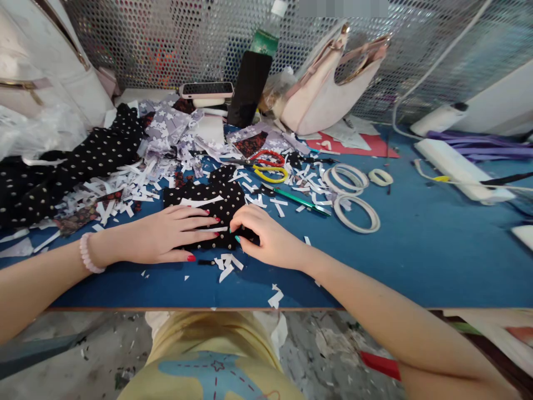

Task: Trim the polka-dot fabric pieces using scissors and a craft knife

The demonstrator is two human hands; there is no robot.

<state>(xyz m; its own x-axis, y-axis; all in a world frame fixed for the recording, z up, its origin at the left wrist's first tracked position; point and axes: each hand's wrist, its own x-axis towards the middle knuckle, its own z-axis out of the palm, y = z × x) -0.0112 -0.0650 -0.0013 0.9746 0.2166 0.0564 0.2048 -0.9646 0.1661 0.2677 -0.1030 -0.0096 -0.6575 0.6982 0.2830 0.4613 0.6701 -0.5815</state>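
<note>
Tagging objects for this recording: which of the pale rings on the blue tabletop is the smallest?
The rightmost ring: its outline is clearly smaller than those of the larger rings to its left.

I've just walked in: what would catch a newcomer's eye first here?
Probably the black polka-dot cloth mid-table, with the left hand spread flat on it and the right hand curling its grip at its right side. Just beyond, the red handle and yellow handle stand out. White scraps litter the left.
</note>
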